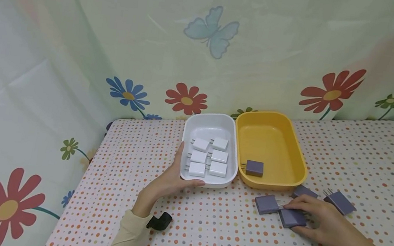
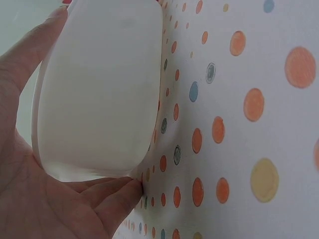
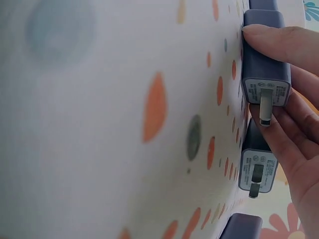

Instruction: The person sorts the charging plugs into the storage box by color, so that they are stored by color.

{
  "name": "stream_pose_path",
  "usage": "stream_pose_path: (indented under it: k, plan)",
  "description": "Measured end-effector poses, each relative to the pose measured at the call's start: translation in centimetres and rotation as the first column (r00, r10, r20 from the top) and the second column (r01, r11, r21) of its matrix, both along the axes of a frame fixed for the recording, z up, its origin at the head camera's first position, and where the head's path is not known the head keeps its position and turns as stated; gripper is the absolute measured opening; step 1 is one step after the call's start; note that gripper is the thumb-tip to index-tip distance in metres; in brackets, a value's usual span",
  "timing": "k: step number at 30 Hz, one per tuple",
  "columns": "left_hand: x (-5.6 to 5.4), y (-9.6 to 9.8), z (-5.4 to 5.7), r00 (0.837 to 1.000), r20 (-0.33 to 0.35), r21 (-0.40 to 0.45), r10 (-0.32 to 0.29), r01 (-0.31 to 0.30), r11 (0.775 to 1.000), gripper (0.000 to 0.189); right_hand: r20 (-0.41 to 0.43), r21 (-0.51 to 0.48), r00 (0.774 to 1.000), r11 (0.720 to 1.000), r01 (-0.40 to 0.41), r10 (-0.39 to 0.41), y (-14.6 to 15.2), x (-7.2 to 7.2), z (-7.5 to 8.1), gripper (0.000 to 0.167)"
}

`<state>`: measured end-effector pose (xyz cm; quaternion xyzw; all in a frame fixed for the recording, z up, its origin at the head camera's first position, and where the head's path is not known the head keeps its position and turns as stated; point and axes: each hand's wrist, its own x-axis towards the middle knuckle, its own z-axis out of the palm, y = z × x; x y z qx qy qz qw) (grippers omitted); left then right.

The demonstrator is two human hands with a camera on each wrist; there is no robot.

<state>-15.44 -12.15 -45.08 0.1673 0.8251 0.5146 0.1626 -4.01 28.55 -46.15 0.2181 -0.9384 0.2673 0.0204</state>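
Observation:
My left hand [image 1: 168, 179] holds the near-left corner of a white tray [image 1: 233, 161], fingers along its left side and thumb at the front wall. Several white plug chargers [image 1: 198, 157] lie in two columns inside that tray. With thumb and fingers, my right hand [image 1: 326, 223] pinches a purple-grey plug charger [image 1: 290, 219] at the table surface; its metal prongs show in the right wrist view. Around it lie three more such chargers, one left of the fingers [image 1: 266, 205], another partly hidden behind the hand, and a third [image 1: 340, 202] farther right.
A yellow tray [image 1: 273, 141] stands right beside the white one, with a single purple-grey charger [image 1: 254, 168] near its front left. Both trays sit toward the back of the table, covered by a dotted cloth [image 1: 219, 234]. A flowered curtain [image 1: 264, 69] hangs behind.

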Motion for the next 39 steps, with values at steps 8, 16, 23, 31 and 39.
stream_pose_path:
  k: [8, 16, 23, 31, 39]
  plan:
    - [-0.1, 0.2, -0.2, 1.0, -0.003, 0.009, 0.002, -0.002, 1.0, 0.138, 0.016, -0.011, 0.998, 0.998, -0.056, 0.056, 0.8, -0.2, 0.5, 0.052]
    - [-0.1, 0.2, -0.2, 1.0, 0.008, -0.02, 0.016, -0.016, 1.0, 0.139, -0.05, -0.088, 0.99, 0.987, -0.134, 0.13, 1.2, -0.9, 3.1, 0.06]
    - [-0.1, 0.2, 0.0, 1.0, -0.001, -0.038, 0.014, -0.014, 0.999, 0.14, -0.192, -0.087, 0.981, 0.994, -0.06, 0.042, 0.7, -3.4, 6.1, 0.062]
    - [-0.2, 0.0, -0.3, 1.0, -0.009, -0.023, 0.007, -0.007, 1.0, 0.141, -0.117, -0.022, 0.99, 0.997, 0.072, -0.074, -1.8, -7.1, 6.5, 0.052]
    - [-0.1, -0.1, -0.1, 1.0, 0.004, -0.052, 0.024, -0.024, 0.998, 0.139, 0.054, 0.006, 0.995, 0.996, 0.087, -0.088, -3.7, -9.3, 5.5, 0.043]
